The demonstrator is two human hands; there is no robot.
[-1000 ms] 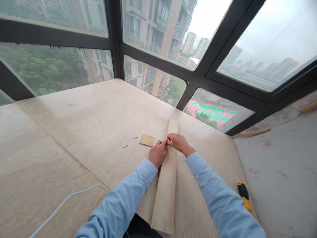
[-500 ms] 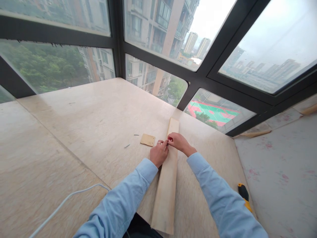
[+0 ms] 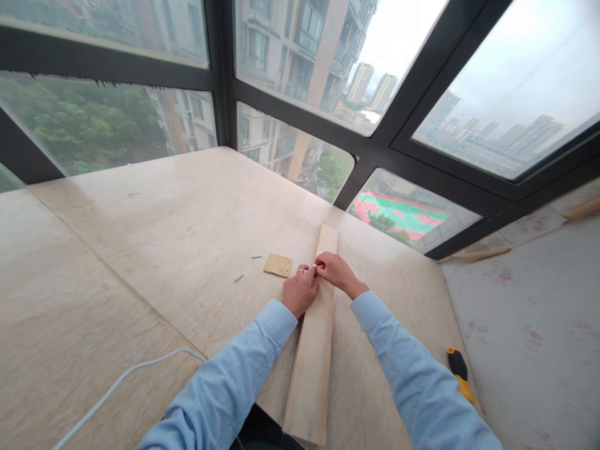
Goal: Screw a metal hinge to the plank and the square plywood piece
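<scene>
A long pale wooden board (image 3: 313, 356) lies lengthwise before me on a marble-patterned ledge. Over its far half my two hands meet. My left hand (image 3: 300, 290) rests at the board's left edge, its thumb and index finger pinched together. Coming from the right, my right hand (image 3: 338, 272) is closed in a pinch at the same spot. Something tiny, light and shiny sits between the fingertips, too small to name. Left of my hands lies a small thin wooden plate (image 3: 278, 265) with little holes near one side.
Two small metal screws or nails (image 3: 257, 257) lie left of the plate. A white cable (image 3: 126, 373) curves across the lower left. At the right, by the papered wall (image 3: 529, 331), lies a tool with a black and yellow handle (image 3: 458, 365). Dark window frames (image 3: 225, 94) border the ledge.
Both hands stay together over the board, the right fingers having shifted very slightly. The whole view has drifted a few pixels; the other things lie as before.
</scene>
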